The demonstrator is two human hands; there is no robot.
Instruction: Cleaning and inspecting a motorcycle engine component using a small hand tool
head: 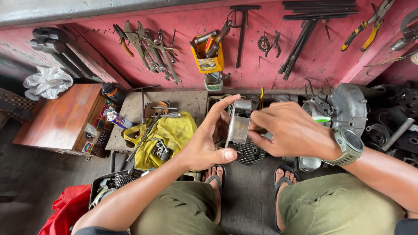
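The left hand (pixel 204 143) reaches up from the lower left with its forearm angled toward the middle of the view. Its palm is turned inward, its fingers stretch up along the far side of a flat grey metal part (pixel 239 124), and its thumb lies crosswise under that part's lower end. So this hand is closed on the metal part, cradling it between thumb and fingers and holding it upright.

The right hand (pixel 289 130) comes in from the right with its wrist bent and its back toward the camera; a grey-green wristwatch (pixel 349 146) sits on that wrist. Its fingers curl toward the right edge of the metal part and meet it about midway up. They seem to pinch either the edge or some small item against it, but the fingertips hide the contact, so I cannot tell exactly what this hand grips.

Directly beneath the grip lies a dark finned engine cylinder (pixel 249 152), on the floor between the person's sandalled feet. Left of the grip, a yellow cloth (pixel 174 132) carries loose tools. Right of the grip and beyond the right hand stands a grey engine casing (pixel 348 106). Above the grip, on the red wall, hangs a yellow container (pixel 209 58) of tools, with wrenches (pixel 159 54) to its left.
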